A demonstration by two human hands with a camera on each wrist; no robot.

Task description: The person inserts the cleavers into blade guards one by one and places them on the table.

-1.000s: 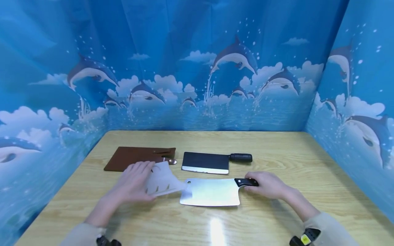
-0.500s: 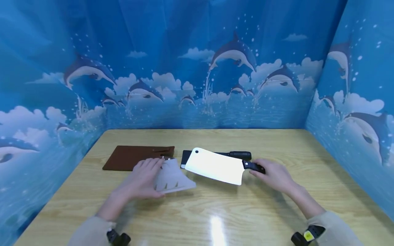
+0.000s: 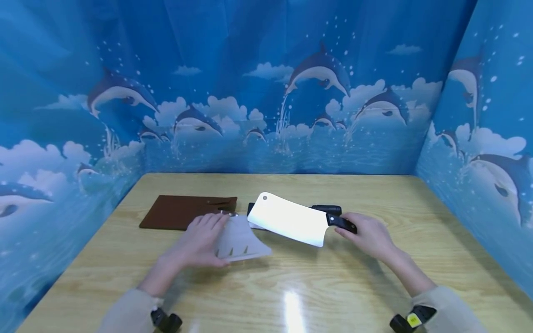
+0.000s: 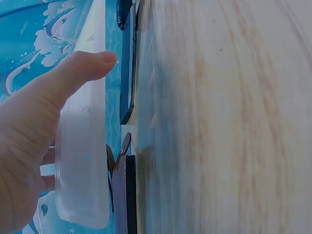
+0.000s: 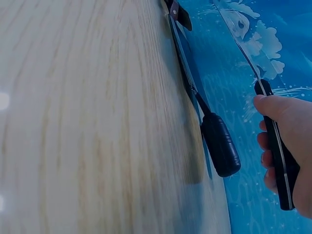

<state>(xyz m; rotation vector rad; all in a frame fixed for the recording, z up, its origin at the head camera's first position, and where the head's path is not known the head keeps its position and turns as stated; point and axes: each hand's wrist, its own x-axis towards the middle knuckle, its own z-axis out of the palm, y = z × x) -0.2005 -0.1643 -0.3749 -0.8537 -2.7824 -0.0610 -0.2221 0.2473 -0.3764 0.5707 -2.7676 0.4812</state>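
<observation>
My right hand (image 3: 370, 236) grips the black handle of a cleaver (image 3: 291, 221), fingers wrapped round it in the right wrist view. Its bright, broad blade points left, raised over the table, and partly covers a second, dark-bladed cleaver (image 3: 326, 209) lying behind it. In my left hand (image 3: 200, 243) is a whitish, translucent plastic blade sheath (image 3: 241, 238) with small slots along its near edge. The left wrist view has the sheath (image 4: 83, 165) between thumb and fingers, up off the wood. Blade and sheath are apart, the cleaver's holed corner just above the sheath's right side.
A brown leather sheath (image 3: 179, 210) with a strap and metal snap lies flat at the back left, its right end partly behind the left hand. The wooden table (image 3: 316, 286) ends at a blue dolphin-print curtain (image 3: 233, 92) at the back and sides.
The cleaver's blade has come away from the plastic sheath, rising and tilting back over the dark cleaver. My left hand has shifted right with the sheath.
</observation>
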